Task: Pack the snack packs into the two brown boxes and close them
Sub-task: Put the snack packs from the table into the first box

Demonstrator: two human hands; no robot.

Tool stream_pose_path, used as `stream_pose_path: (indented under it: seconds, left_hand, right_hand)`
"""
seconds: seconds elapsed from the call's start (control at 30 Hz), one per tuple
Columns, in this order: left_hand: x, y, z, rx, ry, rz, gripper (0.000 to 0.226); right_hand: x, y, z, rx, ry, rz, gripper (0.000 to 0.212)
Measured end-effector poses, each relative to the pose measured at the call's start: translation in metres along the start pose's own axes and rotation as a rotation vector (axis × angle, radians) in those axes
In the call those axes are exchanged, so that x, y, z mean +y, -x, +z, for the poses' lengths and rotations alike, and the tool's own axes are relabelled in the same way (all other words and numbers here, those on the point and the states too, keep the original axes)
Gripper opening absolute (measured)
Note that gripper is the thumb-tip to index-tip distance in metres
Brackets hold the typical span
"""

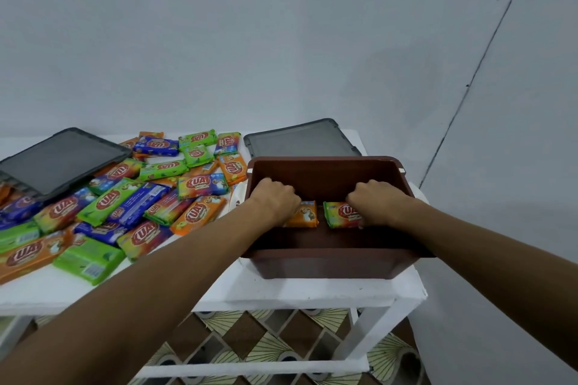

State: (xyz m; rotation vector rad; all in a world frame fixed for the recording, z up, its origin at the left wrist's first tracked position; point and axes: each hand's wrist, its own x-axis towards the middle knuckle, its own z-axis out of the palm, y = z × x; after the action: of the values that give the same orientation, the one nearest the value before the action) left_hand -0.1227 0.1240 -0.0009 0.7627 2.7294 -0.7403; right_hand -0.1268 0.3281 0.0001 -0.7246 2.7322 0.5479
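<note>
Snack packs point(125, 206) lie in a loose heap on the left half of the white table point(281, 291). They are flat, glossy rectangular wrappers in orange, green, blue and rainbow print, each with a red oval logo. One brown box point(328, 262) stands open at the near right of the table, with deep, plain reddish-brown walls. Both hands reach inside it. The left hand point(275, 201) grasps an orange pack point(305, 216) with curled fingers, and the right hand point(380, 200) grasps a green pack point(342, 214) just beside it. One dark grey lid point(62, 159) rests on the heap at far left, and a second lid point(300, 137) lies behind the box.
</note>
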Motion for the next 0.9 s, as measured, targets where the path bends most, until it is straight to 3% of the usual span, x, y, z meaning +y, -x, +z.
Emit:
stream_pose_path:
  seconds: [0.13, 0.27, 0.37, 0.5, 0.6, 0.77, 0.9]
  left_hand:
    - [-0.030, 0.014, -0.003, 0.045, -0.034, 0.084, 0.034]
    - [-0.080, 0.043, 0.015, 0.372, 0.466, 0.182, 0.032]
    - [-0.117, 0.068, 0.048, 0.589, 0.584, 0.089, 0.032]
    - [-0.165, 0.097, 0.111, 0.364, 0.559, -0.224, 0.034]
    - [-0.182, 0.114, 0.153, 0.217, 0.562, -0.309, 0.025]
    - [-0.178, 0.113, 0.172, 0.201, 0.650, -0.332, 0.065]
    - [-0.179, 0.110, 0.161, 0.192, 0.583, -0.250, 0.049]
  right_hand:
    - [0.000, 0.001, -0.012, -0.023, -0.076, 0.020, 0.037]
    - [-0.014, -0.005, -0.032, 0.150, -0.105, -0.001, 0.017]
    - [-0.035, -0.016, -0.050, 0.300, -0.168, -0.034, 0.013]
    - [-0.078, -0.031, -0.084, 0.490, -0.230, -0.084, 0.010]
    - [-0.119, -0.047, -0.114, 0.527, -0.275, -0.133, 0.013]
    - [-0.175, -0.087, -0.141, 0.353, -0.154, -0.143, 0.024]
    - [-0.200, -0.129, -0.141, 0.197, -0.049, -0.091, 0.040]
